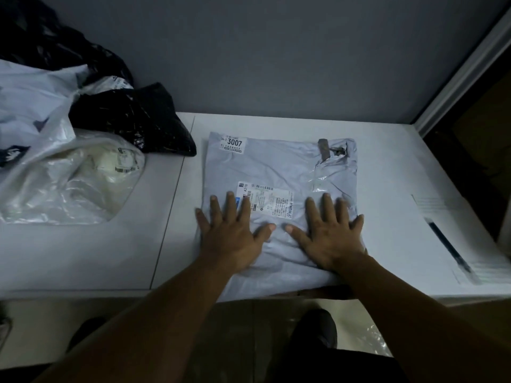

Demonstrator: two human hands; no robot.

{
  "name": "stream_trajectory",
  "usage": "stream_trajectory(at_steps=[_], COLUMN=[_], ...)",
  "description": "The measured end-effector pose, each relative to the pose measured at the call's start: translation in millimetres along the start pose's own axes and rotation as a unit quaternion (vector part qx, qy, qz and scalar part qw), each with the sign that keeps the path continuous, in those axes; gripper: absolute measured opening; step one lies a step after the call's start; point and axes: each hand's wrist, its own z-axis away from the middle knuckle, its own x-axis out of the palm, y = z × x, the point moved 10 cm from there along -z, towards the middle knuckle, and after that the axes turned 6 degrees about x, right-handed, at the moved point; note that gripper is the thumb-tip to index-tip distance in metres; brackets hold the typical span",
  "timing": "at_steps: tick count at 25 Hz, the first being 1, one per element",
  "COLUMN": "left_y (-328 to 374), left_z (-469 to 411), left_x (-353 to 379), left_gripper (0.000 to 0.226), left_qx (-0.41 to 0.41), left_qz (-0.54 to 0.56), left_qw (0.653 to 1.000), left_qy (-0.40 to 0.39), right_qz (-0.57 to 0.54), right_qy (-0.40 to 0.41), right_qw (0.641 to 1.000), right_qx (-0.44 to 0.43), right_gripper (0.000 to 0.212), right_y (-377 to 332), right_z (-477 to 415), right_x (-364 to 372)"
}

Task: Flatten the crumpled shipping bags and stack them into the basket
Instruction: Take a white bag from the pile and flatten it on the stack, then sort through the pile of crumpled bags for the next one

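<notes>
Tabletop [96,252] white beneath bag [276,167]; wall [276,56] grey

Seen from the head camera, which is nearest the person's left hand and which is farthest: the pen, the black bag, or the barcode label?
1. The barcode label, on the grey bag, partly under the fingertips of the left hand.
2. The black bag, off to the back left.
3. The pen, far right, beyond the right hand.

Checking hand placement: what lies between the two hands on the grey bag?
Head view: only the grey bag, wrinkled, lies between left hand and right hand, its shipping label just above the thumbs.
</notes>
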Motion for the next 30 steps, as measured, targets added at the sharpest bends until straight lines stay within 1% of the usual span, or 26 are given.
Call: stream_trajectory(at_steps=[3,6,9,11,13,14,15,16,18,20,23,26,28,30], left_y=[0,1,-3,-10,-21,-19,-44,-56,-59,-90,-135,-184,-230,-278], left_z=[1,2,11,19,30,31,56,72,77,103,127,147,166,179], left_x=[5,-6,-37,-55,-79,-83,-114,-136,-159,-189,-217,-233,-241,-239], left_gripper=[0.095,0.096,0.091,0.086,0.081,0.078,0.075,0.071,0.056,0.043,0.040,0.035,0.029,0.030], left_qx=[-0.006,-0.008,-0.007,-0.005,-0.003,0.002,-0.014,-0.016,-0.013,-0.040,-0.077,-0.119,-0.173,-0.245], left_qz=[-0.016,0.007,0.021,0.041,0.039,0.041,0.049,0.052,0.051,0.091,0.157,0.195,0.219,0.274], left_qw=[1.000,1.000,1.000,0.999,0.999,0.998,0.995,0.992,0.984,0.967,0.942,0.914,0.876,0.821], left_qy=[0.000,-0.006,0.017,0.024,0.032,0.042,0.083,0.118,0.171,0.233,0.287,0.335,0.392,0.436], right_qz=[0.013,0.012,0.002,0.002,-0.006,-0.019,-0.024,-0.037,-0.056,-0.072,-0.108,-0.133,-0.146,-0.153], right_qy=[-0.014,-0.011,-0.007,-0.026,-0.040,-0.048,-0.026,-0.014,0.006,0.026,0.053,0.069,0.076,0.082], right_qw=[1.000,1.000,1.000,1.000,0.999,0.999,0.999,0.999,0.997,0.994,0.987,0.976,0.966,0.956], right_qx=[-0.001,0.006,0.004,0.008,0.007,0.005,-0.024,-0.037,-0.045,-0.072,-0.111,-0.158,-0.201,-0.237], right_gripper=[0.095,0.095,0.096,0.098,0.096,0.094,0.092,0.088,0.077,0.069,0.066,0.055,0.044,0.040], right_y=[-1,0,-8,-18,-38,-40,-73,-91,-104,-142,-199,-261,-313,-355], right_z=[-1,2,7,14,19,22,37,45,43,52,60,64,71,78], right_x=[7,-5,-29,-43,-61,-61,-86,-102,-117,-139,-169,-191,-203,-212])
